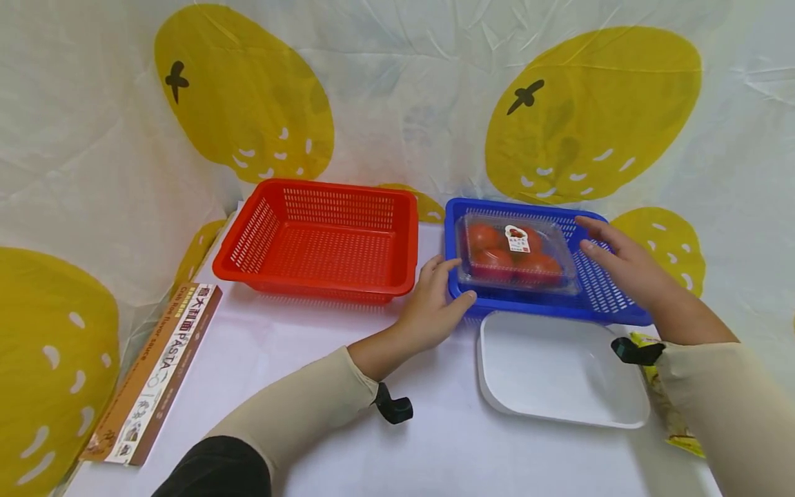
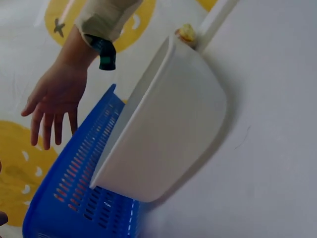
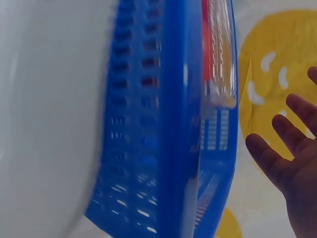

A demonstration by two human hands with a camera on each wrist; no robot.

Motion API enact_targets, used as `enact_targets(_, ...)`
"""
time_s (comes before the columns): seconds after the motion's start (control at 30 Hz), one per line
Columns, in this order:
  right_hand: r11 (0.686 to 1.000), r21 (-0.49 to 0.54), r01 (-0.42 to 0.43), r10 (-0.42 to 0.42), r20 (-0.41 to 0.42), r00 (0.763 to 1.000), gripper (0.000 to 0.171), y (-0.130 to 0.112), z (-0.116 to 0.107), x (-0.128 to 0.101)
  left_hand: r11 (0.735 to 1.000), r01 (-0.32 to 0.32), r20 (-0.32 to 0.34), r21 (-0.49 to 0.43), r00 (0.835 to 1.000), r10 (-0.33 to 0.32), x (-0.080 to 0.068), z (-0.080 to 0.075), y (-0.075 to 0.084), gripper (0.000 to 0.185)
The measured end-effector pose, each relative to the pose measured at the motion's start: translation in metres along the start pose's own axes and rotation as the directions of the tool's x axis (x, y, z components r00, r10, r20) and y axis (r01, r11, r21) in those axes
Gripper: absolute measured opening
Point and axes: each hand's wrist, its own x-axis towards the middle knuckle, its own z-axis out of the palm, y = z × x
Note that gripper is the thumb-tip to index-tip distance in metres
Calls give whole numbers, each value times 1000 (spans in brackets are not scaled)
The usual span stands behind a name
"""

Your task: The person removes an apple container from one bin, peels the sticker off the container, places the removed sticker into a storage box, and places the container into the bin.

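Observation:
A blue basket (image 1: 605, 297) holds a clear lidded box of tomatoes (image 1: 515, 252). My left hand (image 1: 435, 297) rests at the basket's near left corner. Its thumb lies on the front rim and its fingertips reach the box's left edge. My right hand (image 1: 615, 255) hovers over the basket's right side with straight fingers pointing at the box and holds nothing. The left wrist view shows the right hand (image 2: 52, 106) spread above the blue basket (image 2: 74, 188). In the right wrist view the right hand (image 3: 292, 158) is beside the blue basket (image 3: 173, 124).
A white tray (image 1: 559, 373) lies just in front of the blue basket. A red basket (image 1: 323, 238), nothing in it, stands to the left. A long pasta box (image 1: 155, 373) lies at the table's left edge. A yellow packet (image 1: 667, 407) sits under my right forearm.

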Motion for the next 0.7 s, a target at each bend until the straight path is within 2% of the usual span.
enact_targets(0.1,996,58,-67,65,47,997,77,10,-9,9,998,22,-20,-58,1000,-23,5,7,-3,61)
enact_targets(0.17,990,110,-87,77,87,993,79,16,-14,15,995,29,-28,-92,999,-32,9,11,-5,58)
enact_targets(0.27,982,167,-83,59,146,988,79,22,-20,26,992,32,-49,-126,998,-38,14,15,-8,55)
enact_targets(0.37,980,182,-77,42,188,981,78,26,-22,37,987,48,-71,-150,996,-60,18,17,-12,50)
enact_targets(0.5,968,221,-116,58,251,966,81,36,-18,53,972,88,-60,-217,993,-103,21,18,-18,44)
enact_targets(0.7,950,258,-178,89,324,942,83,48,-16,69,959,100,-50,-265,992,-117,23,19,-24,41)
